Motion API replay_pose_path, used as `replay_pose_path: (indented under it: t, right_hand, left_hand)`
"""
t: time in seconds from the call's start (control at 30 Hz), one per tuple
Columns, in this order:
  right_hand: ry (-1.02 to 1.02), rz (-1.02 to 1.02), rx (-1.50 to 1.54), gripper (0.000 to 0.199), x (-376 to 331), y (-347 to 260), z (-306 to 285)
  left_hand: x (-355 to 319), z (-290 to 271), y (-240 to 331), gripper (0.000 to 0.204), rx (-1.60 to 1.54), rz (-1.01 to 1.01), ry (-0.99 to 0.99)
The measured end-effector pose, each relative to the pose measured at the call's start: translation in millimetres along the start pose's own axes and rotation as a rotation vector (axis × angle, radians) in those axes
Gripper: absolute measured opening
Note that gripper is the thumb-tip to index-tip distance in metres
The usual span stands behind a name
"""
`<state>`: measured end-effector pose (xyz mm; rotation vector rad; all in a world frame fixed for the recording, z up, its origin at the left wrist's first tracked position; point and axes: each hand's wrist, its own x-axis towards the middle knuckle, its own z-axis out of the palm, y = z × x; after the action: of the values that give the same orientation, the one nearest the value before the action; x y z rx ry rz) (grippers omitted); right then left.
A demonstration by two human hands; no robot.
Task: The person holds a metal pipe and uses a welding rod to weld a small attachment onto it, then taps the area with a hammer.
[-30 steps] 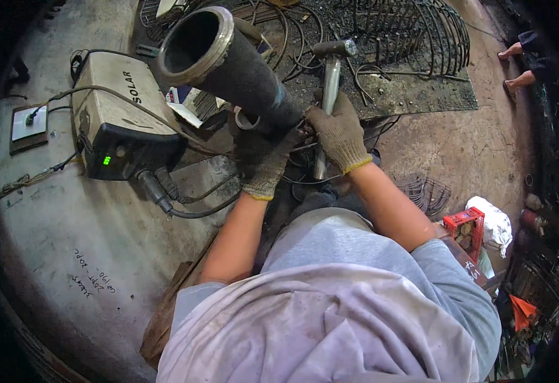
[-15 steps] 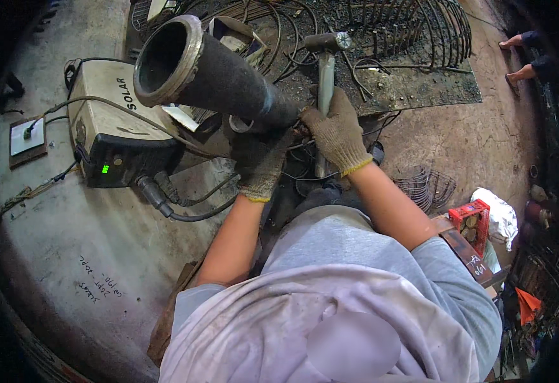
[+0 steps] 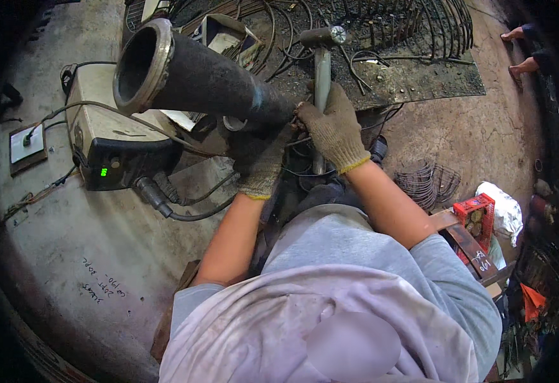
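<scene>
A dark steel pipe (image 3: 219,80) with a bright ring-shaped rim slants up to the left, its open mouth facing me. My left hand (image 3: 260,163), in a knitted work glove with a yellow cuff, is closed around its lower part from beneath; the fingers are partly in shadow. A hammer (image 3: 322,73) with a metal handle stands nearly upright, head at the top, just right of the pipe. My gloved right hand (image 3: 336,134) is wrapped around its handle, the thumb side touching or very close to the pipe's near end.
On the left stands a cream and black welding machine (image 3: 129,163) with thick cables, beside a wall socket (image 3: 27,145). Ahead is a littered metal worktable (image 3: 445,83) bearing bent rods and an open box (image 3: 225,35). A red crate (image 3: 476,217) sits right. Another person's feet (image 3: 516,67) show far right.
The pipe's open mouth has swung left and slightly downward. Both hands keep their hold, and the hammer has shifted slightly up and left.
</scene>
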<state>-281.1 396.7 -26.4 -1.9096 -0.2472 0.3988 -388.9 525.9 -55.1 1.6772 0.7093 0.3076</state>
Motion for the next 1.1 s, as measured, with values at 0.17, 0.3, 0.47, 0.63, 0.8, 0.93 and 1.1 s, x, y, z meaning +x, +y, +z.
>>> replay_pose_path:
  t: [0.17,0.3,0.47,0.63,0.8,0.93,1.1]
  right_hand:
    - [0.002,0.019,0.190,0.041,-21.3,5.4,-16.2]
    - [-0.016,0.148,0.705,0.045,-68.0,49.6,-20.6]
    - [-0.103,0.242,0.942,0.040,-92.1,57.4,-6.9]
    - [-0.322,0.357,1.033,0.040,-85.1,66.6,4.5]
    - [-0.123,0.276,1.173,0.036,-95.8,69.0,-2.8]
    - [-0.053,0.326,0.924,0.031,-89.1,71.5,7.1]
    - [-0.193,0.374,1.076,0.025,-90.9,73.0,-7.3]
  left_hand:
    - [-5.7,3.4,20.7,0.048,0.256,0.007,0.017]
    - [-7.9,3.0,23.4,0.049,0.312,0.017,0.071]
    - [-3.3,5.9,-1.0,0.053,0.278,0.111,0.136]
    - [-1.5,-15.6,-43.7,0.048,0.417,0.261,0.061]
    - [-3.7,4.7,2.3,0.053,0.277,0.016,0.130]
    - [-1.8,0.7,-3.4,0.054,0.368,0.083,0.185]
    - [2.1,-11.8,-35.5,0.052,0.222,-0.025,0.133]
